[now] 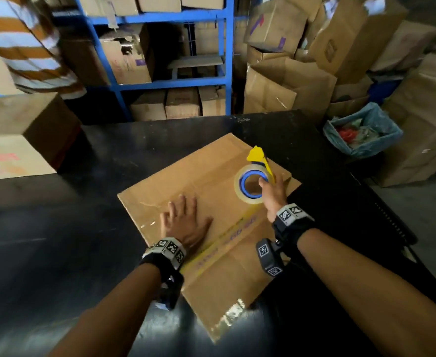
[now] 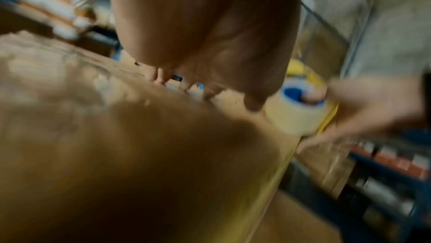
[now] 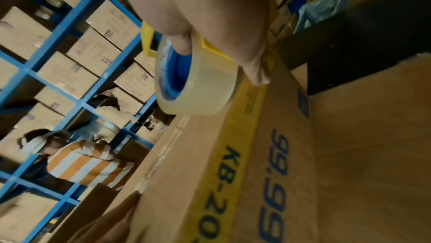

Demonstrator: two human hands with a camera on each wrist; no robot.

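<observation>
A flat brown cardboard box [image 1: 211,176] lies on the black table [image 1: 57,228], with a yellowish strip of tape and blue print along its middle seam. My left hand [image 1: 183,220] presses flat on the box with fingers spread. My right hand [image 1: 271,191] grips a roll of clear packing tape [image 1: 250,185] with a blue core in a yellow dispenser [image 1: 256,153], thumb inside the core. The roll [image 3: 193,81] touches the box [image 3: 349,154] at the seam. In the blurred left wrist view the roll [image 2: 298,112] stands beyond my left hand's fingertips [image 2: 254,105].
A large cardboard box [image 1: 18,135] stands on the table's left side. Blue shelving [image 1: 160,47] full of cartons runs behind. A person in an orange-striped shirt [image 1: 26,45] stands at the back left. Stacked cartons and a blue-lined bin [image 1: 361,130] stand to the right.
</observation>
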